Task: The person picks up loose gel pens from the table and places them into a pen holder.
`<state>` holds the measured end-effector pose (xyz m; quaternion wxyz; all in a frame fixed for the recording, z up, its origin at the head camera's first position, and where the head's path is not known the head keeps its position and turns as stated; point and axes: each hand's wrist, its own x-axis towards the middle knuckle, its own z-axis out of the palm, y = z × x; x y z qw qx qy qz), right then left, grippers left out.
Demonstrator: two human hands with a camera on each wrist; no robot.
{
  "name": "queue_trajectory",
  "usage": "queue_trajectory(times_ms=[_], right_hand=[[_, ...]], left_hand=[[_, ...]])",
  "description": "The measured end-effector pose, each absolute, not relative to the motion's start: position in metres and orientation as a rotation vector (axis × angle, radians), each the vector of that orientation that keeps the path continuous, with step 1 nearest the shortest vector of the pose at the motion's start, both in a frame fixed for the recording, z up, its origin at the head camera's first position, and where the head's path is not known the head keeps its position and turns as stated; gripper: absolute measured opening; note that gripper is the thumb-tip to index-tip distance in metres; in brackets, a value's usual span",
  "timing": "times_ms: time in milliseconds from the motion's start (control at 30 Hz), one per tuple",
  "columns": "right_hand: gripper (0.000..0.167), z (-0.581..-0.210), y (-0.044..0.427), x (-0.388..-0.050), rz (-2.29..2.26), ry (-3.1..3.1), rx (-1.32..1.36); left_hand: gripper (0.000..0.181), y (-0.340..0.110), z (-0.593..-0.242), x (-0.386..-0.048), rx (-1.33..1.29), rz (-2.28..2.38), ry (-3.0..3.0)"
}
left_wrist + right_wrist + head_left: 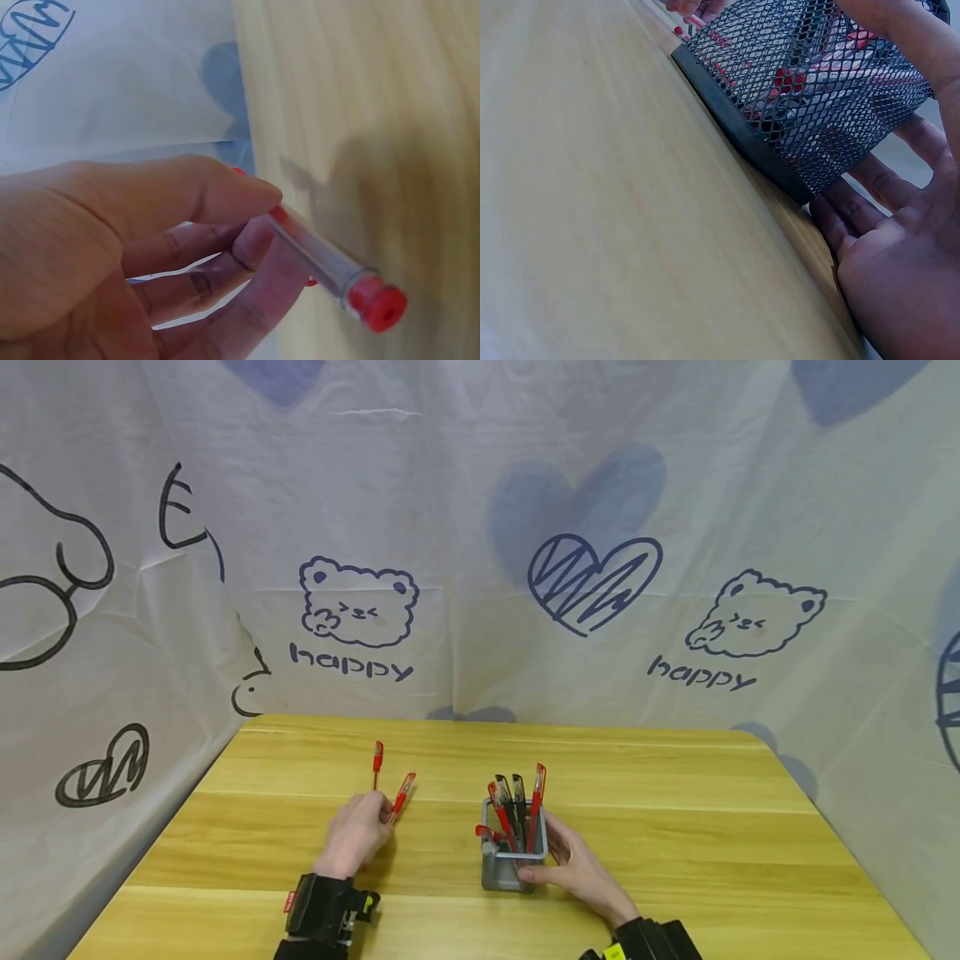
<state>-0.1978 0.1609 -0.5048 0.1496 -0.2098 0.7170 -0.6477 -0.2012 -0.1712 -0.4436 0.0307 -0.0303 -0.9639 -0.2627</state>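
Note:
In the head view my left hand [358, 831] is left of the table's middle. Its thumb and fingers pinch a red pen [402, 795], whose clear barrel [319, 251] and red end plug show close up in the left wrist view. Another red pen [377, 762] lies just beyond that hand, partly hidden by it. My right hand [573, 864] grips the right side of a mesh pen holder [501, 875], thumb at the front and fingers around the far side. Several red and black pens [517, 802] stand in the upright holder, which rests on the table.
The yellow wood-grain table [675, 827] reaches back to a pale curtain [465, 635] with blue hearts and bear drawings. Table surface lies between the left hand and the holder.

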Motion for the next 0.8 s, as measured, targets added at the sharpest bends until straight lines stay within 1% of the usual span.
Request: queue_trajectory(times_ms=[200,400,800], right_hand=[[0.084,-0.505,0.161,-0.198,-1.857,2.070,-0.605],[0.084,-0.506,0.161,-0.197,-1.860,2.063,-0.602],[0.085,-0.505,0.162,-0.197,-1.855,2.054,-0.591]], left_hand=[[0.017,-0.170,-0.438,-0.205,-0.079,-0.922,-2.976],[0.017,-0.167,-0.433,-0.204,-0.047,-0.975,-2.960],[0.019,-0.164,-0.419,-0.204,-0.144,-1.187,-2.868]])
